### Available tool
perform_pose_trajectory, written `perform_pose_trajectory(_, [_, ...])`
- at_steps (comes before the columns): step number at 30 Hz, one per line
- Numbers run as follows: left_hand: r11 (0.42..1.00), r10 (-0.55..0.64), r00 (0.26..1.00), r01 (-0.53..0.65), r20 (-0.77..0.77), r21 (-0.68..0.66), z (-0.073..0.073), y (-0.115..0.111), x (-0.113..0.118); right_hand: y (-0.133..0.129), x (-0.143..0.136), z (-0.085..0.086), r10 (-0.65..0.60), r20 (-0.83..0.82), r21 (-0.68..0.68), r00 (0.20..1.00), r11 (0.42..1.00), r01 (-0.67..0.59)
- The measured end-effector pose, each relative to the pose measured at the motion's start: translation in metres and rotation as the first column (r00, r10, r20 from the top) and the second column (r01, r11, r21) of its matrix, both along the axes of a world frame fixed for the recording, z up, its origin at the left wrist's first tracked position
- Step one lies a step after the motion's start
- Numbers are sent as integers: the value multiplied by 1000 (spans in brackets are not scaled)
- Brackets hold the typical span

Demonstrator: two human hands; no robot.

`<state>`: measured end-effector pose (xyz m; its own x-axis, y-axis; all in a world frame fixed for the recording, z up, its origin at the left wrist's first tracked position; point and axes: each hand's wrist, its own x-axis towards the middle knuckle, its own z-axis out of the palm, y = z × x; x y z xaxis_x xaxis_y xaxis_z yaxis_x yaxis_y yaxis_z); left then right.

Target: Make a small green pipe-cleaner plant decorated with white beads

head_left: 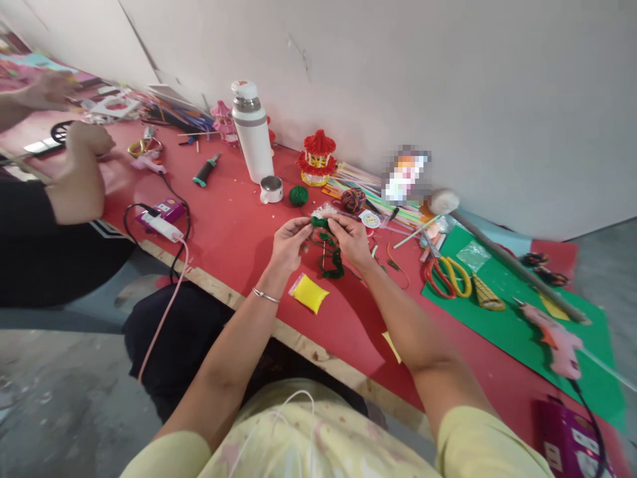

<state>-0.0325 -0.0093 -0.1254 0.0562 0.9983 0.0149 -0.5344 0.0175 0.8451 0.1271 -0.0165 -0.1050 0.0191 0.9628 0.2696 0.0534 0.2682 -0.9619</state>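
Observation:
A dark green yarn piece [320, 222] is stretched between my two hands over the red table. My left hand [292, 242] pinches its left end, and my right hand [351, 238] pinches its right end. More dark green yarn work [334, 265] hangs or lies just below, beside a thin light stick [324, 255]. Behind my hands sits a green yarn ball [298, 195], with a multicoloured yarn ball [353, 199] to its right. A yellow packet [310, 293] lies in front of my left hand.
A white bottle [253, 139], metal cup [271, 189] and red lantern-like craft [317, 158] stand behind. Scissors [448, 276] and a pink glue gun [555, 337] lie right on a green sheet [502, 332]. Another person's arms [79, 172] reach in at left, near a purple power strip [162, 214].

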Motion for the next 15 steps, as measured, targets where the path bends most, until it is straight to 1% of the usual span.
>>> perform_pose_trajectory(2, [995, -69, 996, 73, 52, -66, 1, 0, -2, 2, 1, -2, 32, -14, -18, 999, 999, -32])
perform_pose_trajectory(4, [990, -103, 991, 110, 85, -83, 1, 0, -3, 2, 1, -2, 68, -19, -28, 998, 997, -68])
perform_pose_trajectory(7, [992, -94, 991, 101, 94, -77, 0, 2, -3, -1, -1, 2, 83, 82, -9, 993, 997, -82])
perform_pose_trajectory(10, [994, -83, 991, 90, 106, -65, -1, 2, -3, -4, -3, 7, 65, 167, 61, 984, 995, -76])
perform_pose_trajectory(13, [993, -111, 985, 116, 133, -33, 1, 0, -2, -4, -4, 7, 41, 136, 52, 990, 997, -49])
perform_pose_trajectory(15, [993, -116, 986, 120, 122, -23, 3, -1, -1, -3, -4, 5, 11, 115, 35, 993, 999, -15])
